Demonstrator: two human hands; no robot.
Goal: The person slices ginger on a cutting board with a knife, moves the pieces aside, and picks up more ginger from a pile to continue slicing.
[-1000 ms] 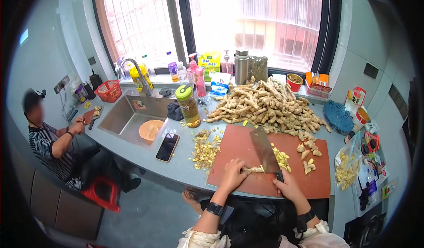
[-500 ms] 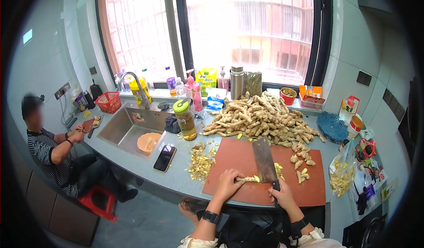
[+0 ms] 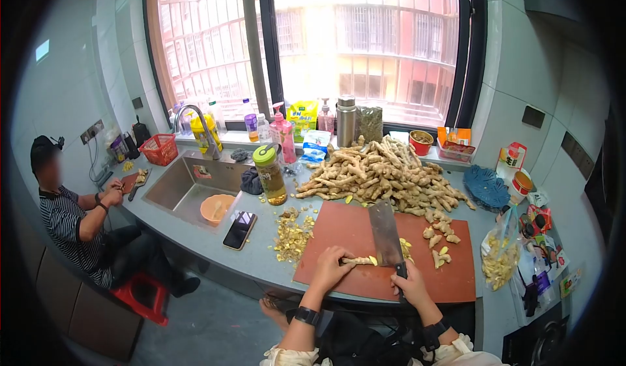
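My right hand (image 3: 411, 282) is closed around the black handle of a cleaver (image 3: 386, 235), whose broad blade stands over a reddish-brown cutting board (image 3: 332, 232). My left hand (image 3: 331, 266) pinches one end of a ginger root (image 3: 355, 260) lying on the board. The root's other end, pale yellow where cut, points toward the blade, with a small gap between. Cut slices (image 3: 405, 247) lie just right of the blade, partly hidden by it. Several short ginger pieces (image 3: 441, 230) rest on the board's right side. Behind the board rises a large heap of ginger (image 3: 391, 174).
Peelings and scraps (image 3: 292, 235) lie left of the board, near a phone (image 3: 240, 230) and a lidded jar (image 3: 270, 177). A sink (image 3: 186, 183) holds an orange bowl (image 3: 216, 208). A bag of ginger pieces (image 3: 501, 255) stands right. A seated person (image 3: 81, 222) works at far left.
The whole view has shifted slightly. My left hand still holds the ginger root and my right hand the cleaver; the blade stays close to the root's cut end.
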